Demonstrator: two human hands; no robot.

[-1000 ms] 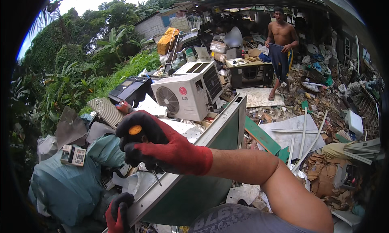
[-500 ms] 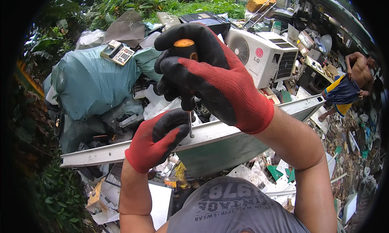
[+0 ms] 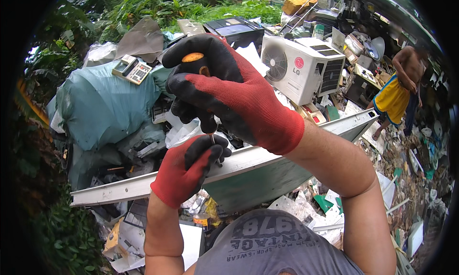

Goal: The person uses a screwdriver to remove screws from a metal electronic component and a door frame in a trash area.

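Note:
In my right hand (image 3: pixel 244 96), gloved in red and black, is a screwdriver (image 3: pixel 193 58) with a black handle and an orange end cap. Its handle points up and its thin shaft runs down towards a long panel with a white metal frame (image 3: pixel 253 161) and a dull green face. My left hand (image 3: pixel 181 169), in a matching glove, is closed around the lower shaft, thumb and fingers pinching close to the frame. The fingers partly hide the screwdriver's tip, and the tip's exact contact with the frame cannot be made out.
Scrap lies all around. Beyond the panel are a white air-conditioner outdoor unit (image 3: pixel 296 69), a desk calculator (image 3: pixel 132 70) and a bluish plastic sheet (image 3: pixel 103 103). At the far right stands a person in yellow shorts (image 3: pixel 393 103). A can (image 3: pixel 202 221) lies nearer me.
My left fingers have moved up and closed around the screwdriver's shaft. Both hands' view has shifted a little, and the screwdriver appears further left. The person at right has turned.

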